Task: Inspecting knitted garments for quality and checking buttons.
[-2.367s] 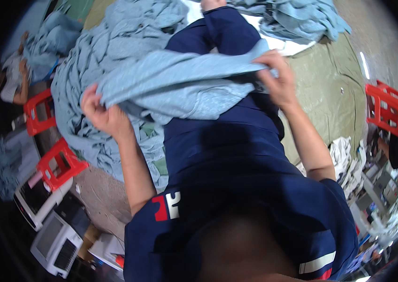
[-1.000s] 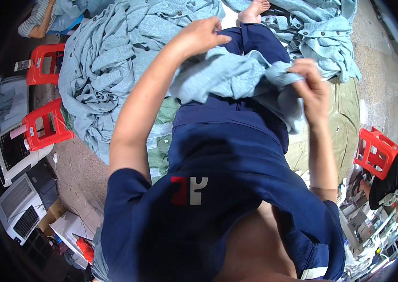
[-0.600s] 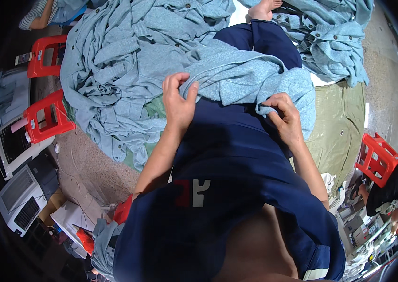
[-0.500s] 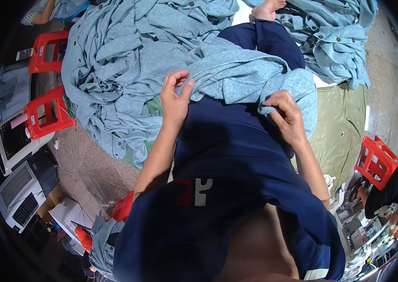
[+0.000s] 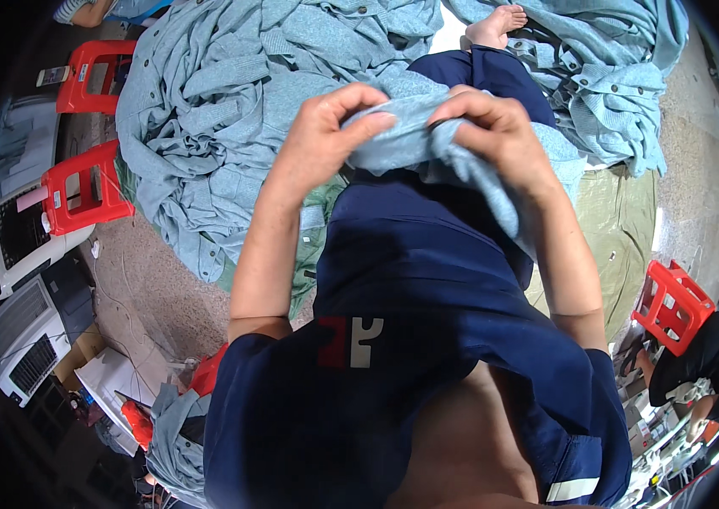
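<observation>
A light blue knitted garment (image 5: 402,131) lies across my lap, part of it raised between my two hands. My left hand (image 5: 317,136) pinches the cloth at its left end, thumb and fingers closed on it. My right hand (image 5: 499,140) grips the same garment a short way to the right, its fingers curled. A small dark thing shows by the right fingertips; too little of it is visible to tell its kind. The garment's loose part hangs below my right hand over my dark blue trousers.
A big heap of similar buttoned garments (image 5: 207,110) spreads ahead and left, another pile (image 5: 614,93) at far right. Red stools (image 5: 84,187) and air coolers (image 5: 28,339) stand left. A green sheet (image 5: 614,229) lies right, near another red stool (image 5: 674,305) and a person in black (image 5: 707,365).
Both hands have moved up and closer together, lifting part of the garment off my lap. My left hand, formerly at the cloth's edge with fingers curled, now pinches it.
</observation>
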The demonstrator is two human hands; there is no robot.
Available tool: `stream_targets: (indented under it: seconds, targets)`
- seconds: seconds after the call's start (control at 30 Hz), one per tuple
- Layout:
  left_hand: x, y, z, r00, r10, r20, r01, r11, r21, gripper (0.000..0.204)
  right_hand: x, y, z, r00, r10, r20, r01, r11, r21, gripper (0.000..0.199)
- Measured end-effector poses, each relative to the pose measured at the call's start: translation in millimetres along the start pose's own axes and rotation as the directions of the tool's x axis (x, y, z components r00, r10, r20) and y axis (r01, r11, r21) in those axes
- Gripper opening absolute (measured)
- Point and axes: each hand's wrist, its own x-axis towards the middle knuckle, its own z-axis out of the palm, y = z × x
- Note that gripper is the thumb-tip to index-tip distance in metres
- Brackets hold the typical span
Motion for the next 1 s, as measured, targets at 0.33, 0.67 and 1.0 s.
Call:
stream_targets:
  seconds: [0.33, 0.67, 1.0]
  targets:
    - [7, -33, -15, 0.985, -0.118, -0.129, 0.109, 0.991, -0.075, 0.018, 4, 24, -25, 0.900, -0.349, -0.261, 0.197, 0.860, -0.471, 0.017]
    - [13, 29, 33, 0.977, -0.146, 0.156, 0.197, 0.899, -0.391, 0.017, -27, -10, 20, 0.564, -0.821, 0.092, 0.544, 0.286, -0.788, 0.021]
    - [6, 14, 40, 0.975, -0.100, 0.197, 0.121, 0.988, -0.099, 0.017, -31, 5, 10, 0.756, -0.644, 0.117, 0.512, 0.470, -0.719, 0.020]
